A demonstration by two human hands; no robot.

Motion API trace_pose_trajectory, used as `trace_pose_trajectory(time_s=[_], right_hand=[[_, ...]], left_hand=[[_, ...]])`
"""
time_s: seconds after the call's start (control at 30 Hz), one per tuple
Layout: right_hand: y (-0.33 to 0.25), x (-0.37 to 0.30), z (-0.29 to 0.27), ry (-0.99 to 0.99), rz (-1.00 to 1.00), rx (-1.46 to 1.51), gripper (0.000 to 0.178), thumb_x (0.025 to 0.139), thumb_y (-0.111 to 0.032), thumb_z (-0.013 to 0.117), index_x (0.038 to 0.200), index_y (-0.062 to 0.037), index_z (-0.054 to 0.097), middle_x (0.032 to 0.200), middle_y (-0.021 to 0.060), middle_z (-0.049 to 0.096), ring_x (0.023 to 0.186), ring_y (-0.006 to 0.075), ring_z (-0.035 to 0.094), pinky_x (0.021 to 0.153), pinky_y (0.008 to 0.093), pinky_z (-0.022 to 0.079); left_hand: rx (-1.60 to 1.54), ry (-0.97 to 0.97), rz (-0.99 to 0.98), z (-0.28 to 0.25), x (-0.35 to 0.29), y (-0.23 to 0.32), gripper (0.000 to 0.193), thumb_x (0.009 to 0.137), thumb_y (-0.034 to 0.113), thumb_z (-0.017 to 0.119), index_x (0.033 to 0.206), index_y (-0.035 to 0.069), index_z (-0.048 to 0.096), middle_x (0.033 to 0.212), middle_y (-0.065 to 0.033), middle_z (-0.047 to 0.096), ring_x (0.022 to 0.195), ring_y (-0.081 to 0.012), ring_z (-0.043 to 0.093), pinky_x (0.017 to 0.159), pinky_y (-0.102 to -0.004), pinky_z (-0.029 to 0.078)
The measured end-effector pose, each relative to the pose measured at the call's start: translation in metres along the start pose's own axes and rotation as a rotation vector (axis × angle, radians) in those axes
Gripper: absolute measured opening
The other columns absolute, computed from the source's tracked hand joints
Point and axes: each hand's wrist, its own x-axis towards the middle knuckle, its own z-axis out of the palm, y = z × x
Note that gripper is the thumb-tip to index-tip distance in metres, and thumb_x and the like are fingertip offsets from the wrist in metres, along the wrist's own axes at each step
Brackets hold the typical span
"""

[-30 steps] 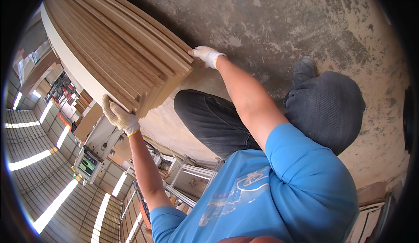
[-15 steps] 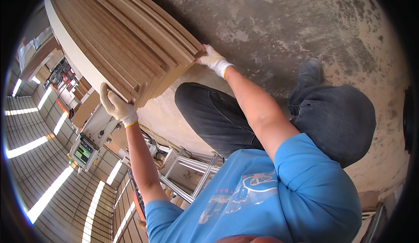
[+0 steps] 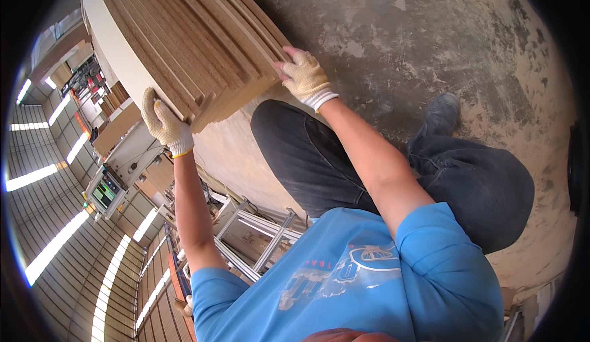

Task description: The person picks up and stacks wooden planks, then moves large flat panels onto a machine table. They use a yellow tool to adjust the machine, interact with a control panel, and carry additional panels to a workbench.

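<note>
A tall stack of brown boards (image 3: 184, 41) rises at the upper left, with their layered edges facing me. On its left side is a white board face (image 3: 120, 41). My left hand (image 3: 165, 124), in a cream knitted glove, rests at the stack's near left corner. Its fingers are stretched out over the white face, and the thumb stands apart. My right hand (image 3: 304, 79), gloved with bare fingertips, is at the right corner of the stack. Its fingers are spread, with the tips at the board edges; the exact contact cannot be made out.
My bent knee (image 3: 301, 151) is close to the stack's near end. Stained concrete floor (image 3: 381, 41) stretches to the right. A metal frame (image 3: 261, 231) stands at lower left, near a machine with a lit screen (image 3: 106, 189). A cardboard-coloured box (image 3: 117, 127) lies beyond my left hand.
My right hand has shifted up a little and its fingers have loosened from around the board corner. My left hand stays at its corner. The view has tilted slightly.
</note>
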Motion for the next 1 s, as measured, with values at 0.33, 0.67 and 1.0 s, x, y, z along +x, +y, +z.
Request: trace_pose_trajectory(time_s=[0.33,0.67,1.0], right_hand=[[-0.018,-0.002,0.004,0.009,-0.123,-0.005,0.033,0.077,-0.015,0.077,0.110,-0.0211,0.076,0.140,0.0126,0.057,0.130,0.0354,0.053,0.108,0.0492,0.045],[-0.037,0.006,0.009,0.021,-0.166,-0.014,0.028,0.079,-0.017,0.076,0.107,-0.0176,0.077,0.140,0.0130,0.058,0.132,0.0354,0.052,0.109,0.0488,0.045],[-0.040,0.011,0.007,0.047,-0.154,0.064,0.037,0.076,-0.013,0.074,0.113,-0.0153,0.075,0.127,0.0098,0.064,0.125,0.0338,0.058,0.107,0.0488,0.046]], left_hand=[[-0.005,0.007,0.003,0.001,0.000,0.000,0.035,0.105,0.011,0.050,0.132,-0.006,0.062,0.133,-0.0158,0.064,0.122,-0.0229,0.060,0.110,-0.0367,0.044],[-0.046,0.015,-0.048,0.001,-0.002,-0.003,0.036,0.106,0.013,0.049,0.134,-0.007,0.060,0.134,-0.0172,0.065,0.124,-0.0244,0.061,0.110,-0.0365,0.045],[-0.030,0.008,-0.026,0.000,-0.002,0.001,0.035,0.106,0.013,0.050,0.133,-0.007,0.060,0.133,-0.0168,0.064,0.122,-0.0244,0.061,0.109,-0.0367,0.045]])
